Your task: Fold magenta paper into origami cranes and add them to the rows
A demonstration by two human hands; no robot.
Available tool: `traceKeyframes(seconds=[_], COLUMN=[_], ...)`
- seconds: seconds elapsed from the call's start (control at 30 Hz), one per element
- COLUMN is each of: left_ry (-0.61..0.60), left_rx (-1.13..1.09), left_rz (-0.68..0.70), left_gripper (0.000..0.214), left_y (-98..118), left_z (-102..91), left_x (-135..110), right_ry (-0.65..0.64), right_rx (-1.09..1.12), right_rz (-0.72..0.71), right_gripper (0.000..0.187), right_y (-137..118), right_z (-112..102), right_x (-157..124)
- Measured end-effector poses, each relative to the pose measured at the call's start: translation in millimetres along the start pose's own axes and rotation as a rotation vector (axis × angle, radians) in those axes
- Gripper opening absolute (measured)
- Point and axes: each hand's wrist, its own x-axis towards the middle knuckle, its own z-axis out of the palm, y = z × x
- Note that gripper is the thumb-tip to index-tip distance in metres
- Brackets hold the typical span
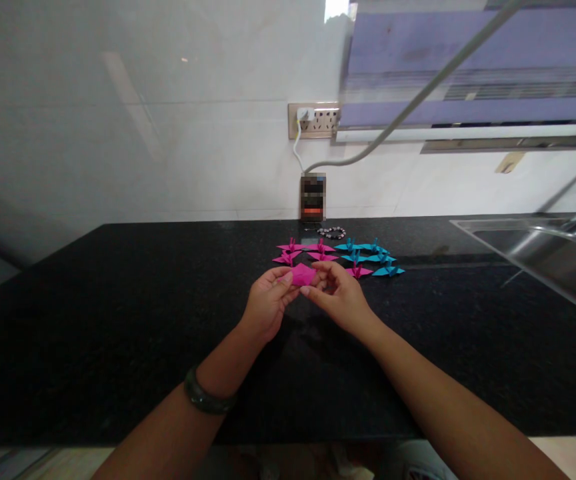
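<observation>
A small piece of folded pink paper [303, 274] is held up over the black counter. My left hand [267, 301] pinches its left side between thumb and fingers. At the paper's right edge is my right hand [341, 293], its fingers curled and the thumb near the lower corner; whether it grips or only touches the paper I cannot make out for certain. Just beyond my hands stand folded pink paper cranes [321, 246] in rows, with blue paper cranes [379, 257] to their right. One pink crane [359, 271] is partly covered by my right hand.
A beaded bracelet [332, 233] lies behind the cranes. A pixelated dark device [313, 198] leans on the wall below a socket [314, 121] with a plugged-in white cable. A steel sink [543, 253] is set into the black counter [118, 320] at the right.
</observation>
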Motion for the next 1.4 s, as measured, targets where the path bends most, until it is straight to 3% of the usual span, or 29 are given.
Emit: traceKeyframes(seconds=[0.13, 0.37, 0.57, 0.83, 1.4], left_ry=[-0.008, -0.056, -0.052, -0.046, -0.072], left_rx=[0.036, 0.325, 0.174, 0.22, 0.243], left_rz=[-0.03, -0.047, -0.034, 0.087, 0.135], left_gripper=[0.021, 0.023, 0.023, 0.019, 0.023], left_y=[0, -3, 0, -4, 0], left_z=[0.5, -0.1, 4.6, -1.1, 1.9], left_x=[-1, -5, -9, -4, -6], right_ry=[-0.011, -0.002, -0.024, -0.025, -0.035], right_rx=[0.17, 0.222, 0.486, 0.385, 0.449], right_rz=[0.116, 0.092, 0.234, 0.229, 0.218], right_gripper=[0.016, 0.022, 0.027, 0.012, 0.016], right_y=[3, -3, -8, -8, -7], right_z=[3, -1, 3, 0, 0], right_x=[3, 4, 3, 4, 3])
